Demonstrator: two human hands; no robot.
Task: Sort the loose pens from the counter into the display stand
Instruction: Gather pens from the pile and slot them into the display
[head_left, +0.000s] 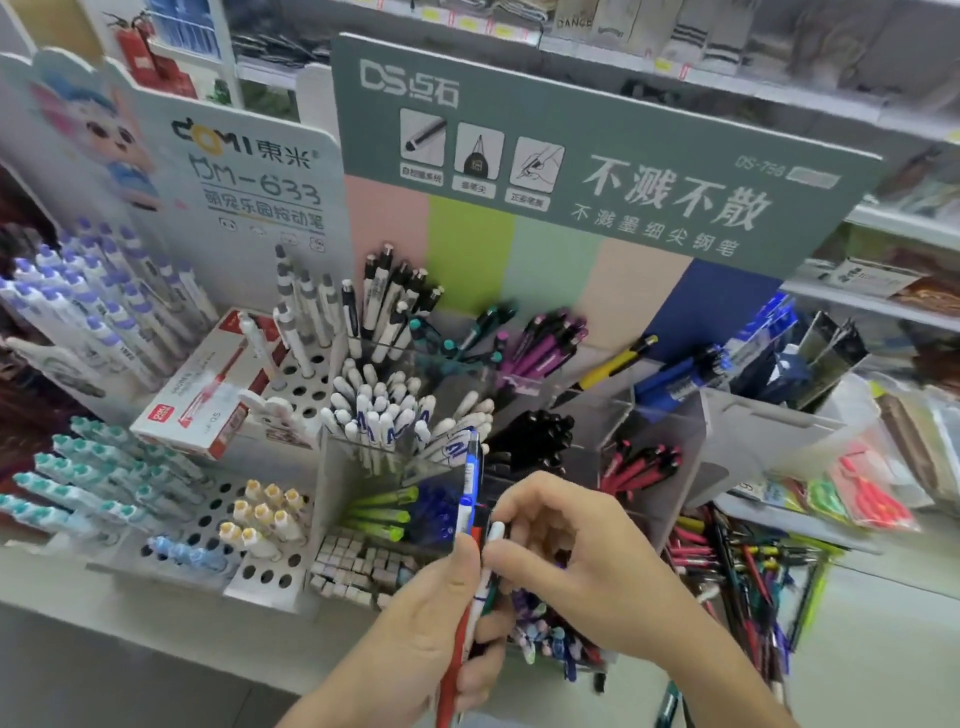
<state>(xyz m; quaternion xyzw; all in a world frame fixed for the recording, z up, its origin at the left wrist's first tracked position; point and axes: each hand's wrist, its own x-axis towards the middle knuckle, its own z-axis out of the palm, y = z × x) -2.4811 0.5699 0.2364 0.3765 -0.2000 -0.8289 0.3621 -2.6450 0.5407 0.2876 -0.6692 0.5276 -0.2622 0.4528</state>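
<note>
Holding a small bunch of pens (470, 566) upright in front of the stand (649, 415), just above its lowest row of bins: left hand (415, 639), forearm rising from the bottom edge, fingers curled round the lower barrels, thumb pressed along the front. Tallest in the bunch, a blue pen (469, 478), smooth plastic barrel with a pale label, tip-end clip standing against the white pens (384, 410); beside it a red barrel running down through the fist, and a white one. Right hand (571, 551) coming in from the lower right, fingers bent, thumb and forefinger pinching the top of the white pen (496, 532) in the bunch; the exact contact a little blurred, possibly touching a dark pen as well.

Stand of clear, glossy acrylic bins, stepped in rows: white caps, black pens (535, 441), purple pens (545, 343), red-and-black ones, green and blue ones low down. Behind, a grey-green card header (597, 156) with pastel stripes beneath. To the left, a white perforated rack (260, 571) holding capped pens in round holes, and a red-and-white box (208, 395) lying flat. To the right, on the pale counter (883, 649), a loose heap of mixed pens (743, 571), thin and many-coloured.
</note>
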